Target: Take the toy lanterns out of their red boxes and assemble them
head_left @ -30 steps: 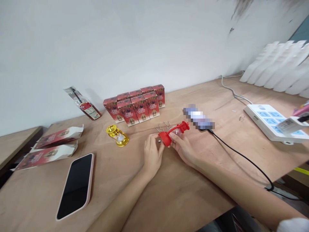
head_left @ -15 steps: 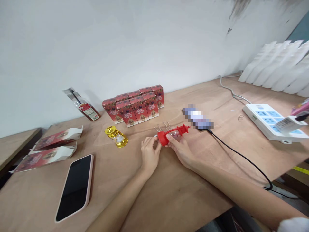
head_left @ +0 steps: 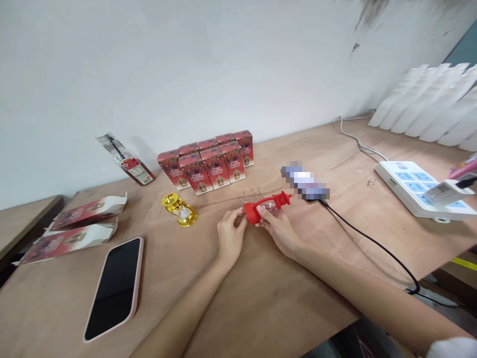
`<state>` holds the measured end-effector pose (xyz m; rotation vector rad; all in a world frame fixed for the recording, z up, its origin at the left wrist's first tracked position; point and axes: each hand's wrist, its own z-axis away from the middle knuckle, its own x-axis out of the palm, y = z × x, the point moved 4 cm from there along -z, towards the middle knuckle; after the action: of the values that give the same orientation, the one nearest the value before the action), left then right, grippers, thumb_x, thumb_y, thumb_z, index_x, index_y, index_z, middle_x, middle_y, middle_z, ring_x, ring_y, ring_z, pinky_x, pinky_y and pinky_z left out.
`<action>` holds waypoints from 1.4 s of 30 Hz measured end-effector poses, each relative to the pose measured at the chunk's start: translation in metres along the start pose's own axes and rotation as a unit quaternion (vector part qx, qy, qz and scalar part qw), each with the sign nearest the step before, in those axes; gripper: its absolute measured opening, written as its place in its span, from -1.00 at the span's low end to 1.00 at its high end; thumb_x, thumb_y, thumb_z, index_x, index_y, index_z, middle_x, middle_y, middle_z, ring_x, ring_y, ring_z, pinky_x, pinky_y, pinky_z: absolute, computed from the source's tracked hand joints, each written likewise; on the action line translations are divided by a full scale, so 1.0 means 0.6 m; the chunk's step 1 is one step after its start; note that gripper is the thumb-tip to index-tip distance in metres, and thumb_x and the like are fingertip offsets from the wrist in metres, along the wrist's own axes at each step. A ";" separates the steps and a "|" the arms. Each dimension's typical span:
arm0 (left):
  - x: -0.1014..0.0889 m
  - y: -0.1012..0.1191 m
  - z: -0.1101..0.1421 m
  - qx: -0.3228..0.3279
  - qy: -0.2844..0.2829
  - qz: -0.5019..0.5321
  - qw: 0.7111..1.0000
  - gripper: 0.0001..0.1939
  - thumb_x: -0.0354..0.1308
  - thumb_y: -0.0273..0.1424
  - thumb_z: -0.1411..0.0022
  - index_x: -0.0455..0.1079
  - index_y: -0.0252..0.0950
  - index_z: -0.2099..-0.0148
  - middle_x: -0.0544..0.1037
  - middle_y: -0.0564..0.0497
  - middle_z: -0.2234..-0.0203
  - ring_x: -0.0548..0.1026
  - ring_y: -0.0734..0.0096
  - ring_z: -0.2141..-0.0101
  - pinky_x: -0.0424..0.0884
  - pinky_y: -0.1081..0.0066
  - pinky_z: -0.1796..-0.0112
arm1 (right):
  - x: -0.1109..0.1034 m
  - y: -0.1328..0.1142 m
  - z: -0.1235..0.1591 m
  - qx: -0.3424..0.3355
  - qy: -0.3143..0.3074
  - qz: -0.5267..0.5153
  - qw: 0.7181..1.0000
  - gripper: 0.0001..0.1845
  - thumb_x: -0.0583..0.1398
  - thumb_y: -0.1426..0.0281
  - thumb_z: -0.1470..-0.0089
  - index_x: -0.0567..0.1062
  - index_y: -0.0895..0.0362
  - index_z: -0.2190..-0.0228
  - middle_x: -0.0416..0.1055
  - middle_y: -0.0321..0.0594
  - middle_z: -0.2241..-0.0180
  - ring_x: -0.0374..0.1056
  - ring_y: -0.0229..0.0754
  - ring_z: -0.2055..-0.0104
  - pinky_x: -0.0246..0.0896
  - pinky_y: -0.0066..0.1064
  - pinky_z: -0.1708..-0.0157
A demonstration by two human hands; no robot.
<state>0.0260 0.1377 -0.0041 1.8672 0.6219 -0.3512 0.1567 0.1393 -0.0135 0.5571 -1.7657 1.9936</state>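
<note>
My right hand (head_left: pixel 279 228) is closed around a small red lantern (head_left: pixel 252 213) with a clear middle, which lies on its side with its top pointing right. At the lantern's base, my left hand (head_left: pixel 230 236) has thumb and fingers pinched together, the tips touching or almost touching the base's edge. Whatever those fingertips hold is too small or hidden to make out. Several thin bent metal wires (head_left: pixel 258 193) lie just behind the lantern. To the left stands a similar gold lantern (head_left: pixel 186 217), apart from both hands.
Several red printed boxes (head_left: pixel 215 169) stand grouped near the wall, beside a leaning bottle (head_left: pixel 136 169). Flattened red cartons (head_left: pixel 70 238) and a phone (head_left: pixel 115 288) lie left. A cabled, blurred-out device (head_left: pixel 305 183), power strip (head_left: pixel 417 186) and white foam-like stack (head_left: pixel 421 104) are right.
My left fingers have shifted slightly at the lantern's base, and a small white bit seen beside them before no longer shows. The right hand keeps its hold on the lantern.
</note>
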 end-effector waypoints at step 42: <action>0.000 -0.010 -0.012 -0.030 -0.047 -0.102 0.993 -0.89 0.10 -0.55 -0.09 0.39 -0.25 0.37 0.50 0.04 0.40 0.41 0.37 0.35 0.28 0.37 0.29 | -0.026 -0.032 -0.021 0.093 0.017 -0.162 0.982 -0.74 0.27 0.13 0.07 0.43 0.04 0.44 0.43 -0.37 0.50 0.31 -0.31 0.53 0.27 -0.53 0.60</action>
<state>0.0223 0.1462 -0.0060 1.7243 0.7520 -0.5454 0.1802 0.1531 -0.0077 0.8074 -1.3733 1.9317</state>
